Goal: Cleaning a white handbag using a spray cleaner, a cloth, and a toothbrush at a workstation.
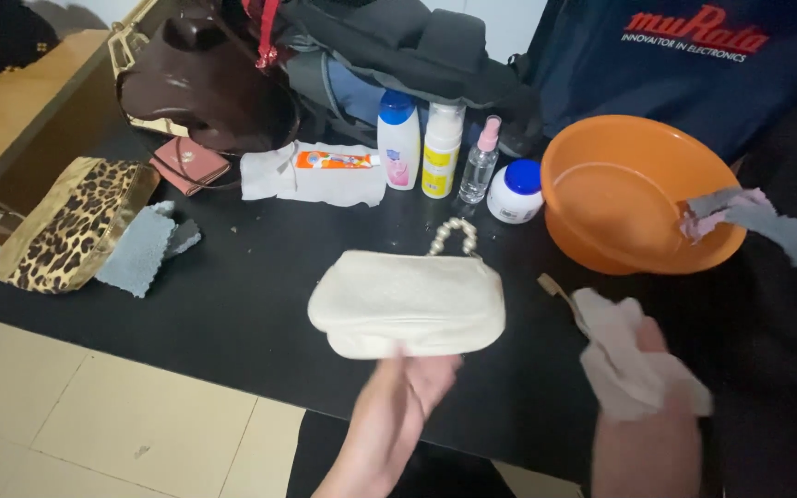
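While my left hand (398,397) steadies the purse (408,302) from below, fingers loosely open, my right hand (643,387) grips a cloth (624,355) — bunched for wiping.

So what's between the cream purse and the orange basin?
Head view: only bare black table between the purse and basin; a brown handle tip pokes in near the right hand.
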